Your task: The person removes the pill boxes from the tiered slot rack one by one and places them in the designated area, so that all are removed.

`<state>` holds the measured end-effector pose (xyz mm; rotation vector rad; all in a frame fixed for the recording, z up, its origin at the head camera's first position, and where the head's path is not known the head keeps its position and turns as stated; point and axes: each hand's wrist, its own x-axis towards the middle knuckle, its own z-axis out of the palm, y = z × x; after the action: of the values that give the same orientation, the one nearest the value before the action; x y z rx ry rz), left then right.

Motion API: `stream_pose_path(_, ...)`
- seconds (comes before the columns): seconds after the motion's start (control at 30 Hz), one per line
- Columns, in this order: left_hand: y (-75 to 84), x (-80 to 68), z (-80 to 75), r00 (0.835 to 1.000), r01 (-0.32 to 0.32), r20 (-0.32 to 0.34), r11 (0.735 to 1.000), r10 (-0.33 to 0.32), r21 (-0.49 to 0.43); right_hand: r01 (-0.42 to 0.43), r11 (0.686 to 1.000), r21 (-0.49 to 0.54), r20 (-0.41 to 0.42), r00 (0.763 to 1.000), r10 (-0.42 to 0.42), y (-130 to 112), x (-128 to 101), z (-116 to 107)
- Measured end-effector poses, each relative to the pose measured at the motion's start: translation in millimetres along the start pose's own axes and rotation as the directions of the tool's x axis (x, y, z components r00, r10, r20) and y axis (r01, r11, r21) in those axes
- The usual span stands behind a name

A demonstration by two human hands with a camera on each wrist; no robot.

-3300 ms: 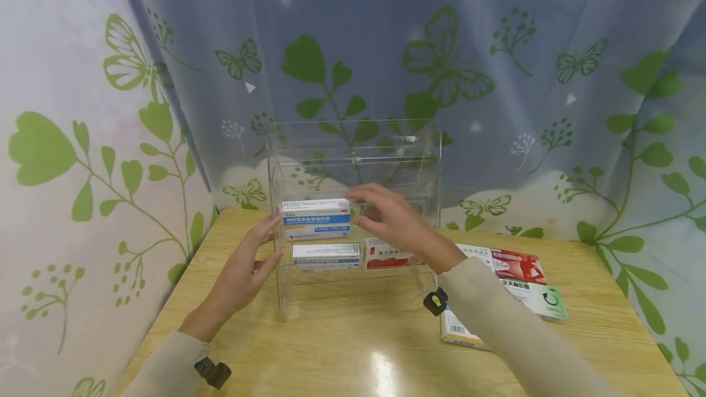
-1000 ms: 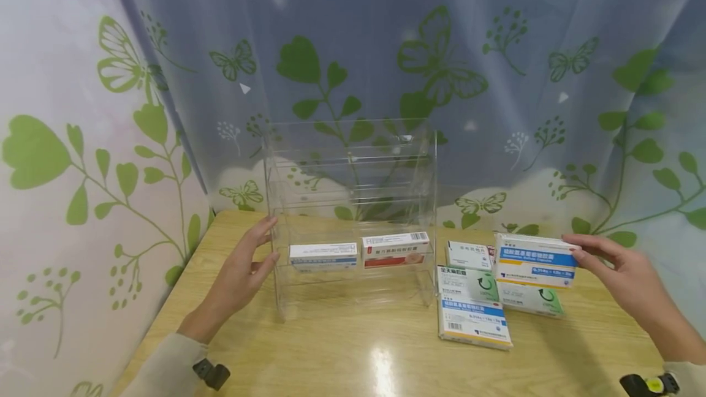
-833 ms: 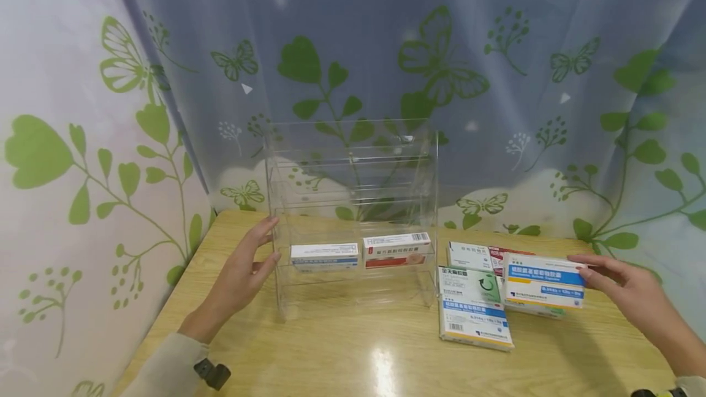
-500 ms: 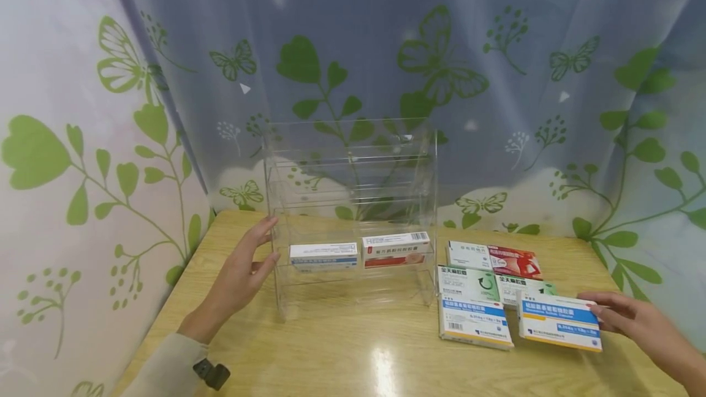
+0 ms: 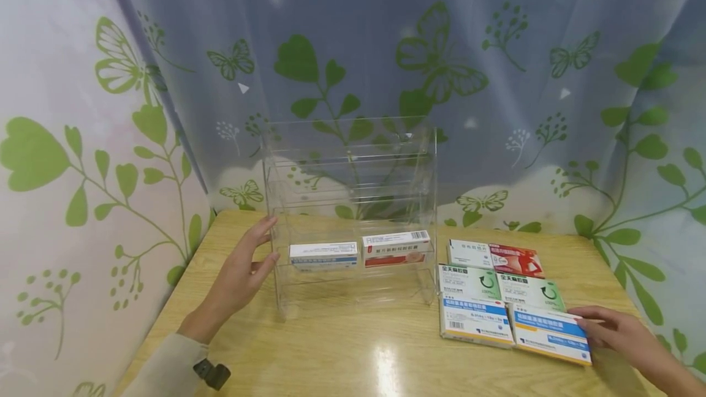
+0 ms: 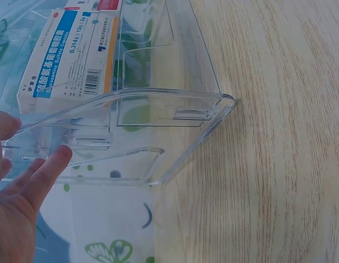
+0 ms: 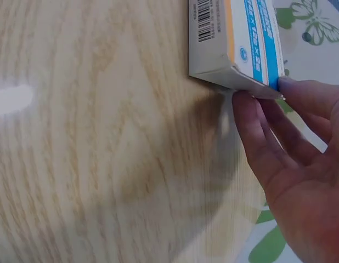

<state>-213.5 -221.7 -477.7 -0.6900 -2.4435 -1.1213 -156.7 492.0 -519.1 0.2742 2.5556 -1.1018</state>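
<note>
My right hand (image 5: 620, 336) pinches the right end of a white-and-blue medicine box (image 5: 551, 332), thumb over its printed face and fingers at its end. This box lies level with a matching box (image 5: 475, 320) to its left. In the right wrist view, the held box (image 7: 252, 44) sits low over the wood, its shadow beside it. My left hand (image 5: 242, 274) rests its fairly straight thumb and fingertips against the left side panel of a clear acrylic rack (image 5: 353, 195). In the rack's lower tier stand a blue-and-white box (image 5: 323, 257) and a red-and-white box (image 5: 395, 250).
Behind the held box lie two green-and-white boxes (image 5: 469, 282), then a white box (image 5: 469, 254) and a red box (image 5: 517, 261), grouped right of the rack on the wooden table (image 5: 342, 354). A leaf-patterned curtain (image 5: 353, 35) hangs close behind the rack.
My right hand has taken the blue-and-white box from the rack's second tier, carried it right, and lowered it in front of the green boxes. My left hand has stayed at the rack's side.
</note>
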Motion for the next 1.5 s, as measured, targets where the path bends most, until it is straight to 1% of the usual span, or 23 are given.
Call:
stream_pose_path(0.07, -0.1, 0.0, -0.1, 1.000, 0.002, 0.001, 1.000, -0.002, 0.001, 0.004, 1.000, -0.019, -0.022, 1.000, -0.004, -1.6, 1.1, 3.0)
stream_pose_path(0.17, -0.3, 0.0, -0.2, 1.000, 0.002, -0.001, 1.000, -0.002, 0.003, 0.019, 1.000, -0.022, -0.030, 0.999, -0.019, -1.6, 2.8, 6.0)
stream_pose_path(0.27, -0.6, 0.1, 0.0, 1.000, -0.002, -0.004, 1.000, 0.002, 0.004, 0.017, 0.998, -0.053, -0.046, 0.999, -0.020, -0.5, 4.9, 9.2)
stream_pose_path(0.43, -0.8, 0.1, 0.5, 1.000, -0.001, -0.003, 1.000, 0.001, -0.001, 0.024, 0.989, -0.146, -0.077, 0.996, -0.036, -0.4, 8.8, 13.6)
stream_pose_path(0.57, -1.0, -0.3, 0.3, 1.000, 0.012, 0.001, 1.000, -0.012, -0.004, 0.035, 0.982, -0.185, -0.096, 0.994, -0.054, -1.8, 10.6, 15.3)
stream_pose_path(0.7, -1.0, -0.5, -0.2, 1.000, 0.019, 0.006, 1.000, -0.019, -0.008, 0.030, 0.981, -0.191, -0.104, 0.993, -0.050, -3.7, 11.1, 15.8)
stream_pose_path(0.97, -1.3, -0.5, 0.2, 1.000, 0.003, 0.000, 1.000, -0.003, -0.003, 0.024, 0.987, -0.157, -0.102, 0.994, -0.040, -7.7, 11.3, 16.8)
stream_pose_path(1.5, 0.2, -0.4, 0.0, 1.000, -0.012, -0.002, 1.000, 0.012, -0.009, -0.011, 0.993, -0.120, -0.101, 0.995, -0.001, -5.6, 11.8, 17.6)
